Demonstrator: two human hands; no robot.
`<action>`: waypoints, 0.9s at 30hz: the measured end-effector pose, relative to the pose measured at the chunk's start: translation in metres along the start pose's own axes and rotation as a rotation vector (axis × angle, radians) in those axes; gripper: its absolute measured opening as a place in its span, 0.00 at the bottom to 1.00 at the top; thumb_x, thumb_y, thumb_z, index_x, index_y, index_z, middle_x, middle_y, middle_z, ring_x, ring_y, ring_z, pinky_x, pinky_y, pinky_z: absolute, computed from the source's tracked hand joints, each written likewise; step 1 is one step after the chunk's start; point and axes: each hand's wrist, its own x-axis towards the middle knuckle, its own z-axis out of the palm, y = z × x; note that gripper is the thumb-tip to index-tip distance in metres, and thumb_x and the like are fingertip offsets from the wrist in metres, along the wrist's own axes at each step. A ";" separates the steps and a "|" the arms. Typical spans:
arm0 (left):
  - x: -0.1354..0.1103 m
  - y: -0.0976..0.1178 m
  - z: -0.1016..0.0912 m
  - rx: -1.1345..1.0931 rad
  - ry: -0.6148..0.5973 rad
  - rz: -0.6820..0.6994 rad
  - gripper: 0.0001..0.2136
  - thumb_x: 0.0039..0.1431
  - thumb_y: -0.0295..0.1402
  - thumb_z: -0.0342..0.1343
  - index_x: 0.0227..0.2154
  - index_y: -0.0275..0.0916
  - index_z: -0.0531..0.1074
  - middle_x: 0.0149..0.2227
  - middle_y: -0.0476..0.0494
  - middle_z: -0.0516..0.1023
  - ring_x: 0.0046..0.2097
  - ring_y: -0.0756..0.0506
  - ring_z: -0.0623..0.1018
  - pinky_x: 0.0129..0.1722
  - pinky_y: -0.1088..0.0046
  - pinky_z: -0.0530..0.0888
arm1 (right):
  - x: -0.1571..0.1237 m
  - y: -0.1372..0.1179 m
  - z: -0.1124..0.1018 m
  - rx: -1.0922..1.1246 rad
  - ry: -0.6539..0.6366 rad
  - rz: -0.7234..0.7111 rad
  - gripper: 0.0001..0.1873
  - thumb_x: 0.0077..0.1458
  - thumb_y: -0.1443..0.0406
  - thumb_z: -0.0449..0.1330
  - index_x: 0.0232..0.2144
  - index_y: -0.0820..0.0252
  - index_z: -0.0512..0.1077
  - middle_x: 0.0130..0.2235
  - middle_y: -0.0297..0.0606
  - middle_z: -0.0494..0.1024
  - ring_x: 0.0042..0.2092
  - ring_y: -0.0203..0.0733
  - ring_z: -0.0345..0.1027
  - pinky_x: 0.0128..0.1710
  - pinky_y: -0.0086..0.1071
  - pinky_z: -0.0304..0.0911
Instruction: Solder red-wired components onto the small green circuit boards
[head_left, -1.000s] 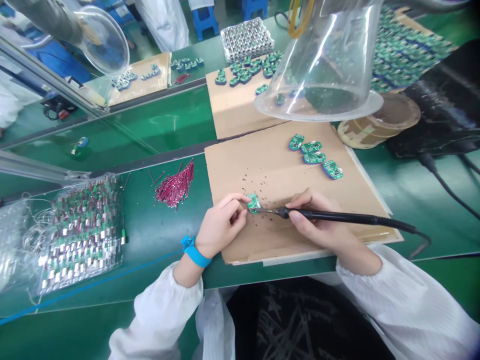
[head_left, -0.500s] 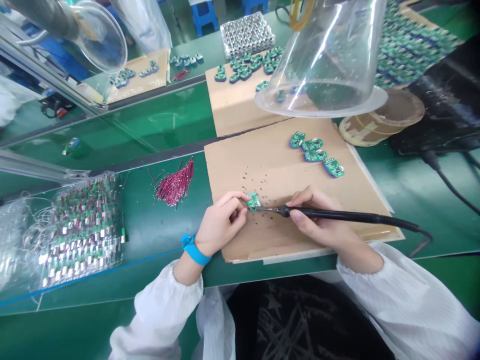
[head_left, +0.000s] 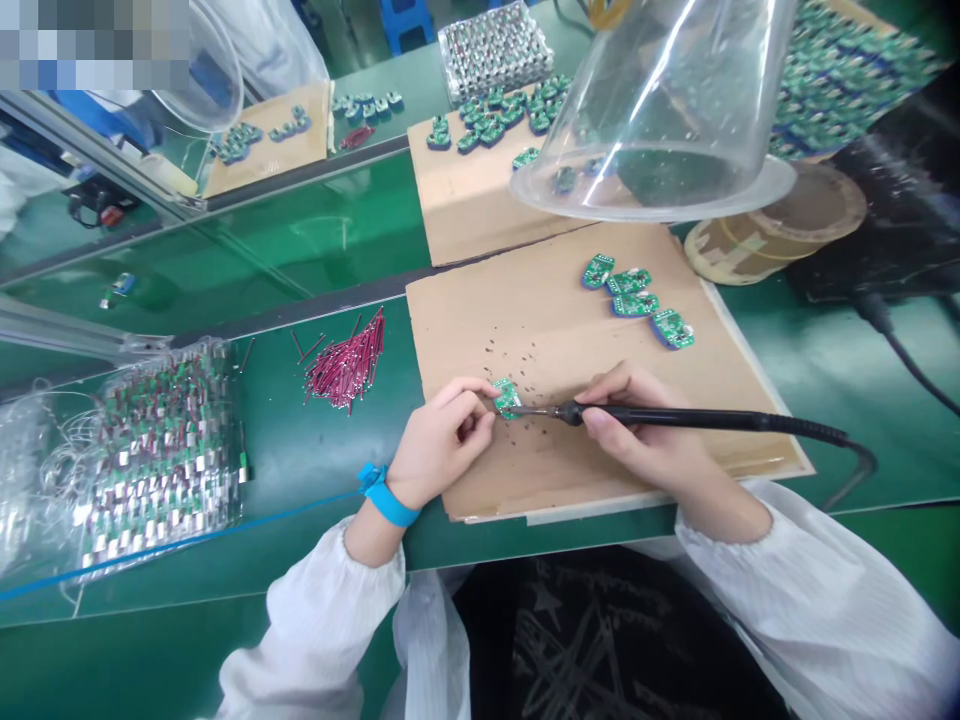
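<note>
My left hand (head_left: 439, 442) pinches a small green circuit board (head_left: 507, 394) against the brown cardboard sheet (head_left: 555, 340). My right hand (head_left: 645, 430) grips a black soldering iron (head_left: 705, 419) like a pen, its metal tip touching the board's lower edge. The iron's cable runs off to the right. A blue strap (head_left: 386, 497) circles my left wrist. Small dark specks dot the cardboard around the board.
Several finished green boards (head_left: 637, 298) lie at the cardboard's far right. A bundle of red wires (head_left: 346, 364) and a clear bag of parts (head_left: 150, 450) sit to the left. A clear fume hood (head_left: 660, 110) hangs overhead; more boards (head_left: 487, 125) lie beyond.
Both hands stay on the board and the iron. The view has shifted slightly, and the iron's handle now lies a little flatter.
</note>
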 end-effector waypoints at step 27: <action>-0.002 -0.003 0.000 -0.017 0.002 0.002 0.06 0.65 0.26 0.56 0.32 0.39 0.68 0.46 0.45 0.74 0.31 0.52 0.69 0.32 0.73 0.68 | 0.002 -0.003 0.001 0.097 0.068 0.010 0.05 0.63 0.61 0.64 0.38 0.54 0.72 0.28 0.34 0.77 0.25 0.38 0.71 0.23 0.33 0.64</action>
